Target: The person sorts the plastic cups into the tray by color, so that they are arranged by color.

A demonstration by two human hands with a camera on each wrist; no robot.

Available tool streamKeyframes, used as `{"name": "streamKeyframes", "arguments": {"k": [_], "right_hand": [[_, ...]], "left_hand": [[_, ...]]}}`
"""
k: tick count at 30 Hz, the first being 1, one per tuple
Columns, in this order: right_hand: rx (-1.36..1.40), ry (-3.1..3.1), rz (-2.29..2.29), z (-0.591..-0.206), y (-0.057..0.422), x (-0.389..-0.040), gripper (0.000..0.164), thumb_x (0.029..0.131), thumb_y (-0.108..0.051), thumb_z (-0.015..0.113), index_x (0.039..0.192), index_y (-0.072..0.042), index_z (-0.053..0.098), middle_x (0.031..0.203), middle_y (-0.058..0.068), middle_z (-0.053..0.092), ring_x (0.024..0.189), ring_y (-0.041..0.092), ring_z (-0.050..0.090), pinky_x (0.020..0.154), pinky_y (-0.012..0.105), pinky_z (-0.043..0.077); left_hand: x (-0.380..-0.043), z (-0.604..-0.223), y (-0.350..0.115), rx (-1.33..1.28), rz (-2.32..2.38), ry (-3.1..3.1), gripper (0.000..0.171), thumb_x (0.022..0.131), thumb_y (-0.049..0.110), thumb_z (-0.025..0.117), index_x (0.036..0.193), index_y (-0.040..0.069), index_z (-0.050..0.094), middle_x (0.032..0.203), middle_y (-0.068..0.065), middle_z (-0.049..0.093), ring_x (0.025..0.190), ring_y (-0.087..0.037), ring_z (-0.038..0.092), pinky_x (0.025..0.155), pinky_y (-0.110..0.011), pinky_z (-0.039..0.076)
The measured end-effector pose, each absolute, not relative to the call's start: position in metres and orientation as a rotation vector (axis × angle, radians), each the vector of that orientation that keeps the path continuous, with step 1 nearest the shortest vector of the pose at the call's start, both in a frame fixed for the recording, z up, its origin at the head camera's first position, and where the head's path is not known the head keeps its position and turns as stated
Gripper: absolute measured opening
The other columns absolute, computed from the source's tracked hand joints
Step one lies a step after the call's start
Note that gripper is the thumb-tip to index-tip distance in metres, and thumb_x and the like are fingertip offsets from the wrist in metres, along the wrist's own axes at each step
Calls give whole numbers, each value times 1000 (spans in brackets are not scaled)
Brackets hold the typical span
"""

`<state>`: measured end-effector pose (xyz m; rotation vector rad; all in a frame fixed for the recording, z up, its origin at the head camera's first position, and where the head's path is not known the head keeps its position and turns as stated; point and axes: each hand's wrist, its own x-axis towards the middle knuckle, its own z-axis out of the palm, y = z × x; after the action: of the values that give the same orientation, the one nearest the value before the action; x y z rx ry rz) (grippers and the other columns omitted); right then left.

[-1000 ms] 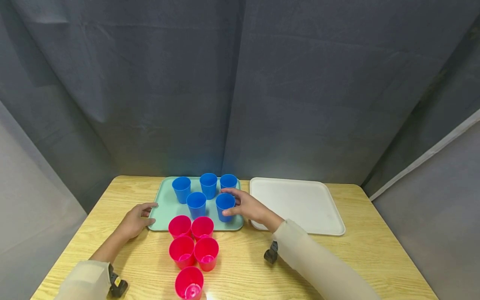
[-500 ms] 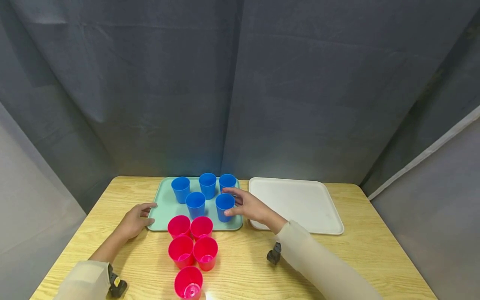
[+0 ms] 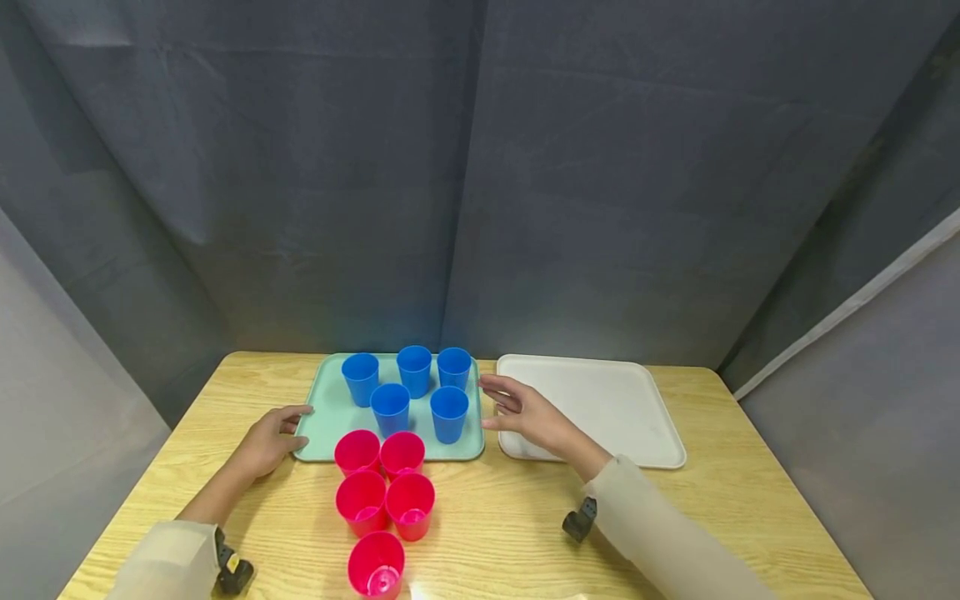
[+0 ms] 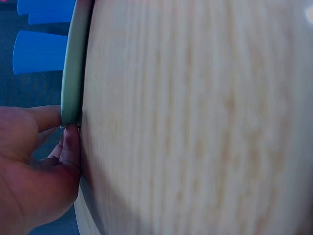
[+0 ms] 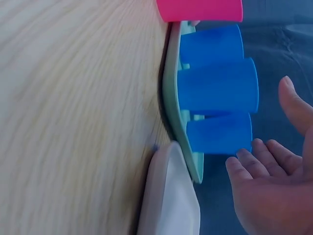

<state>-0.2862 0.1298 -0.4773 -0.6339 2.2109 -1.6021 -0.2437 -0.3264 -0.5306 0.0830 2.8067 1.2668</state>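
Observation:
A light green tray carries several blue cups; the front right blue cup stands nearest my right hand. My left hand pinches the tray's left edge, and in the left wrist view the fingertips meet at its rim. My right hand hovers just off the tray's right edge with thumb and fingers spread, holding nothing. In the right wrist view, its fingers lie close to a blue cup, with a gap from the thumb.
Several red cups, among them a front red cup, stand on the wooden table before the green tray. A white tray lies to the right, partly under my right hand in the head view. A grey curtain hangs behind.
My right hand has let go of the front right blue cup and drawn back to the right. That cup stays on the green tray. My left hand has kept its place.

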Motion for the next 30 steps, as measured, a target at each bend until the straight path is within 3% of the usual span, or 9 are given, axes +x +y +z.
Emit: {"name": "streamKeyframes", "arguments": {"k": [9,21,23,26,30], "right_hand": [[-634,2215,-1693,-480,168,-275,72,94,-6,74,156,-1,38,161,23,38,150,37,36,119,46,33],[-558,2416,-1675,-491,234,-259,65,99,-16,71,155,-4,41,161,17,40,149,39,37,119,50,33],[-536,2467,-1644,-493,247,-254,64,100,-19,70,155,-4,41,161,17,40,149,39,37,117,46,36],[-494,2546,-1598,-495,266,-247,65,100,-23,70,155,-4,41,161,18,40,147,41,39,111,30,44],[-417,2652,-1539,-499,291,-238,65,101,-28,68,155,-4,41,160,21,39,146,44,38,99,10,41]], "left_hand": [[-243,-530,-327,80,1270,2801,50,95,-3,66,142,-8,53,131,-32,52,111,-40,57,87,-43,54],[-244,-531,-327,76,1267,2798,50,95,-3,66,143,-7,53,132,-32,51,113,-41,57,88,-43,54],[-244,-531,-327,73,1269,2797,50,95,-3,66,143,-7,53,132,-32,51,113,-41,57,88,-43,54],[-244,-532,-327,67,1266,2799,50,95,-3,66,143,-7,53,133,-31,51,113,-41,57,88,-43,54],[-243,-531,-326,68,1259,2803,50,95,-2,66,143,-7,53,132,-31,51,114,-42,56,90,-45,54]]}}
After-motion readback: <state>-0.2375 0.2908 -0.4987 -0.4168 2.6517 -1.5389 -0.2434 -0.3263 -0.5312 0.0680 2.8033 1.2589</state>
